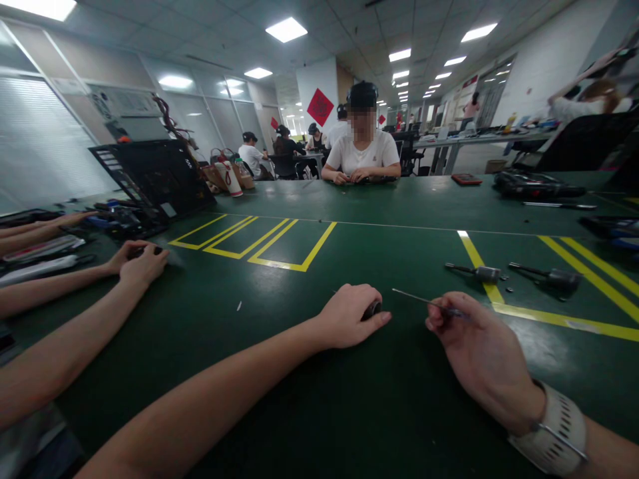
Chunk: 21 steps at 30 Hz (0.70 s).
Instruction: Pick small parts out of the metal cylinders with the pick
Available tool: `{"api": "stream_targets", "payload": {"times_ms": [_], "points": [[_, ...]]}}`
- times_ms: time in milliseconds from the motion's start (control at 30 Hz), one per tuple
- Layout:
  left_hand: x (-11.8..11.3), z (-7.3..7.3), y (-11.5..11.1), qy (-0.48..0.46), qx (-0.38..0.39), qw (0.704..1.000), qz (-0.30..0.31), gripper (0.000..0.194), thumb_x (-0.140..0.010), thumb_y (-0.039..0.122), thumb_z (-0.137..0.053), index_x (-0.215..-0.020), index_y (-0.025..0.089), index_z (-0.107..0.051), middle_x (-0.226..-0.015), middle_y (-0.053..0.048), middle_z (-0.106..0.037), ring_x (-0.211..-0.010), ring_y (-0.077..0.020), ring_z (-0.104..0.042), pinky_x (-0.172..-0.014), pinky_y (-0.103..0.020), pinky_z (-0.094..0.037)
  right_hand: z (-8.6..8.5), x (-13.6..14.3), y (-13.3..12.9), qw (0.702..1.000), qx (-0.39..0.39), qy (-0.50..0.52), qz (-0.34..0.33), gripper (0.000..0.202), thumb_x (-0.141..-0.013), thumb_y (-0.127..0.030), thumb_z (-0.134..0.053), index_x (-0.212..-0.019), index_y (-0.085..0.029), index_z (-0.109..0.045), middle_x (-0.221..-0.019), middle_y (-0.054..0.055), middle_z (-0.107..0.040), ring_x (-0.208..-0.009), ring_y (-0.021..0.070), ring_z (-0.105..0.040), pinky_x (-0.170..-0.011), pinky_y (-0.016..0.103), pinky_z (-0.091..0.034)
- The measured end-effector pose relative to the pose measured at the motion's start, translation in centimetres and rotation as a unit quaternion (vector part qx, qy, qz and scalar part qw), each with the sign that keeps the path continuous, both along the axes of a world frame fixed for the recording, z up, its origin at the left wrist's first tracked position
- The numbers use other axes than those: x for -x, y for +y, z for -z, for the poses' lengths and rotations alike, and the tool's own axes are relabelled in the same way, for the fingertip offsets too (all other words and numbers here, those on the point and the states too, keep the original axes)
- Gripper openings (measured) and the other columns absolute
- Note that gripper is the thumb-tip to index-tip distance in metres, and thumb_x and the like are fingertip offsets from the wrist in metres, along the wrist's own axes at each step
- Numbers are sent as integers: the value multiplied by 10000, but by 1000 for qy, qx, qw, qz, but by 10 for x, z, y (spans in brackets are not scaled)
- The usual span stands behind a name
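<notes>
My left hand (352, 317) rests at the middle of the green table (299, 372), its fingers wrapped round a dark cylindrical part (372, 310). Only the round end of that part shows; the rest is hidden in the palm. To its right, my right hand (474, 339) grips a thin screwdriver (413, 297) between thumb and fingers. Its slim metal shaft points left toward my left hand, with the tip apart from the part. Beyond my right hand lie a grey cylinder with a stem (486, 273) and a second, similar cylinder (562, 279), with small loose pieces between them.
Yellow tape (277, 265) marks the table. At the left, another person's hands (142, 263) hold something dark. A person (362, 143) sits opposite. A black case (536, 183) lies at the far right, and a black panel (164, 176) stands at the left.
</notes>
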<state>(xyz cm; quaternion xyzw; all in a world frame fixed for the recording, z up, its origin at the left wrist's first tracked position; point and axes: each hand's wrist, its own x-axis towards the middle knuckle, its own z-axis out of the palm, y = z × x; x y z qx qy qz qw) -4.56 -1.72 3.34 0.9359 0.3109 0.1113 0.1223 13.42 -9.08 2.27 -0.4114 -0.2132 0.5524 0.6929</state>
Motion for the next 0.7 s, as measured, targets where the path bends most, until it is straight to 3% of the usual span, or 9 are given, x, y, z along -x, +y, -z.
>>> {"api": "stream_targets", "payload": {"times_ms": [167,467,600,700], "points": [[-7,-6,-9,105,-127,985,50,312,-879,452,-418,-906,170,-549,-855,-41,-554,-782,-179,-513,-703,-310,-353,6,2,4,995,5,-85,54,75,-697,-275,-652,-676,-210,-621,-713,-12,-588,-698,137,-515,-605,253,-417],[-12,-4,-11,139,-291,939,122,403,-888,490,-353,-905,144,-556,-849,-65,-550,-742,-191,-478,-689,-340,-311,7,8,2,978,26,-201,38,188,-711,-381,-668,-807,-223,-636,-884,36,-634,-876,220,-573,-783,374,-446],[-11,-5,-11,133,-284,941,126,409,-894,476,-333,-933,135,-556,-873,-74,-554,-768,-197,-474,-721,-347,-315,10,7,3,975,28,-220,33,224,-716,-411,-669,-834,-224,-636,-914,36,-638,-915,226,-573,-795,371,-448],[-6,-6,-7,82,-180,978,68,327,-903,403,-337,-940,160,-552,-883,-58,-557,-802,-192,-487,-743,-338,-326,11,7,3,971,31,-236,25,244,-723,-424,-661,-860,-224,-633,-928,40,-635,-939,234,-561,-792,374,-439]]}}
